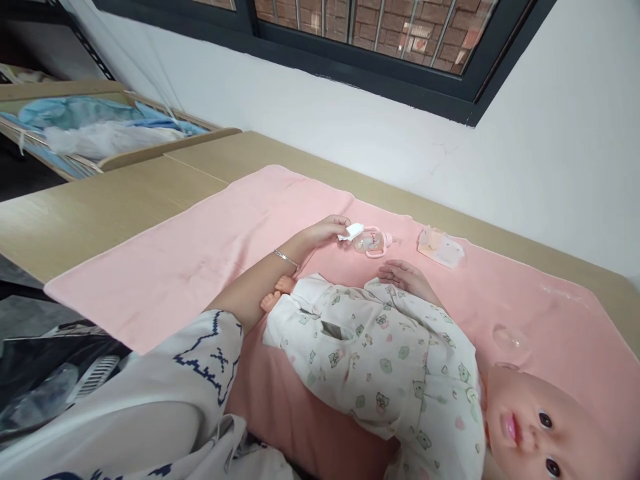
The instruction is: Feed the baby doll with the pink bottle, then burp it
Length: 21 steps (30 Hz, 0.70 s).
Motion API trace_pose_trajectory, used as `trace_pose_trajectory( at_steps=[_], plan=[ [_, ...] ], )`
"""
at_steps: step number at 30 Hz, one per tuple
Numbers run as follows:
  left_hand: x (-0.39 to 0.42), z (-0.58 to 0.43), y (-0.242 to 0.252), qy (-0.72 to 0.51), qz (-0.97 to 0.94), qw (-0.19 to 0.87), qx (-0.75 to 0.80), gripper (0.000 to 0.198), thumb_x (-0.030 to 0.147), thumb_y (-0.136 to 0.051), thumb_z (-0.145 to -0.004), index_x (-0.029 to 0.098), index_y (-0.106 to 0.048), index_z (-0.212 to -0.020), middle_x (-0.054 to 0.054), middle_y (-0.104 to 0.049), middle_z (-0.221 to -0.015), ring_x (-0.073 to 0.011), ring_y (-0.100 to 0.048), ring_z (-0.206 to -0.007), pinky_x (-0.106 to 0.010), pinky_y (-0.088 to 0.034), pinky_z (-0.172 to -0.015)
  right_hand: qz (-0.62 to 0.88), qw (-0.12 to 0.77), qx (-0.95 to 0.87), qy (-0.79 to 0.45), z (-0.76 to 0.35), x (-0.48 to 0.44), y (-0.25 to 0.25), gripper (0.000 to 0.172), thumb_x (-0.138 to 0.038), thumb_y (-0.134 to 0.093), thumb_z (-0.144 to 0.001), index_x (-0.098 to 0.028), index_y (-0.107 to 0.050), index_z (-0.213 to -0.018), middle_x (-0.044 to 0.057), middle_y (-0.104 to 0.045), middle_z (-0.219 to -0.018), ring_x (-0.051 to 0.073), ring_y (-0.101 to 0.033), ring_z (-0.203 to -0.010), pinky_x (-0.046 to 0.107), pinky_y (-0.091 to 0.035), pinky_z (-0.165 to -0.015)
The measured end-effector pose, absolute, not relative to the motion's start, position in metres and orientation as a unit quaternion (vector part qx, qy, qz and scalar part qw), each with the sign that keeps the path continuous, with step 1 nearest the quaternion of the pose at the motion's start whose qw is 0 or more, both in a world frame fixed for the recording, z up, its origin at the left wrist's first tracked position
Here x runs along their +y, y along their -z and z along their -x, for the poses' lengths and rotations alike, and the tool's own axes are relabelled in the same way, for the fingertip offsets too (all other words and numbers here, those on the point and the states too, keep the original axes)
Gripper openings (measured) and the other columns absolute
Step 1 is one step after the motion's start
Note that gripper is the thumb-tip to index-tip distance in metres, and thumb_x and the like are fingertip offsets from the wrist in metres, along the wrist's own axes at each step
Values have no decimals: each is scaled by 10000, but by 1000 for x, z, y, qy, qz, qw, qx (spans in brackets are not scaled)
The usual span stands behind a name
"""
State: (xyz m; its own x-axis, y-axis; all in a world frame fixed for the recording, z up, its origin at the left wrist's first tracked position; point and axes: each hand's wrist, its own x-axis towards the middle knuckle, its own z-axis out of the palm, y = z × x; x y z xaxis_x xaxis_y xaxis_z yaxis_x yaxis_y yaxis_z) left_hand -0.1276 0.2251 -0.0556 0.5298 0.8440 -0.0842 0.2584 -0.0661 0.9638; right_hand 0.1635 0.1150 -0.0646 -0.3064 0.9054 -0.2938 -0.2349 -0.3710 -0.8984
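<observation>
My left hand (pixel 325 233) reaches across the pink towel (pixel 190 267) and pinches a small white wipe (pixel 351 231), closed on it. The wipe touches the base of a small baby bottle with pink handles (pixel 371 241), which lies on its side on the towel. A baby doll in a white printed suit (pixel 380 360) lies in front of me, head at the lower right and feet near my left forearm. My right hand (pixel 406 278) rests flat on the doll's far side with its fingers stretched out, holding nothing.
A clear packet with a pale item (pixel 441 247) lies right of the bottle. A clear plastic cap (pixel 510 340) sits on the towel near the doll's head. The towel covers a wooden table (pixel 100 213) against a white wall. A cot with blue bedding (pixel 90 127) stands far left.
</observation>
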Motion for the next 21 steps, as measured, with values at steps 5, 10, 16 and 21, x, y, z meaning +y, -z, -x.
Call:
trace_pose_trajectory(
  at_steps=[5, 10, 16, 21],
  plan=[
    [225, 113, 40, -355, -607, 533, 470, 355, 376, -648, -983, 163, -614, -1264, -101, -651, -1258, -239, -674, -1067, -447, -602, -905, 421, 409, -415, -695, -159, 106, 57, 307, -327, -758, -887, -191, -664, -1145, 93, -695, -1151, 206, -685, -1058, 348, -582, -930],
    [233, 110, 17, -412, -545, 488, 543, 361, 372, -651, -981, 168, -609, -1277, -103, -643, -1280, -247, -668, -1091, -460, -597, -922, 442, 413, -425, -674, -157, 103, 53, 374, -377, -624, -997, -133, -603, -1280, 118, -617, -1252, 221, -638, -1099, 421, -578, -942],
    [221, 109, -23, -478, -502, 424, 582, 335, 375, -648, -985, 162, -621, -1242, -91, -661, -1220, -222, -680, -1025, -425, -609, -874, 441, 426, -425, -667, -148, 102, 42, 324, -384, -598, -1011, -182, -625, -1263, 117, -608, -1283, 212, -624, -1114, 402, -577, -950],
    [157, 65, -67, -503, -551, 441, 499, 136, 105, -632, -853, 155, -549, -756, 17, -647, -672, -113, -628, -576, -222, -508, -575, 458, 464, -396, -646, -173, 35, 33, 390, -396, -629, -991, -150, -601, -1292, 117, -605, -1272, 228, -629, -1120, 421, -569, -955]
  ],
)
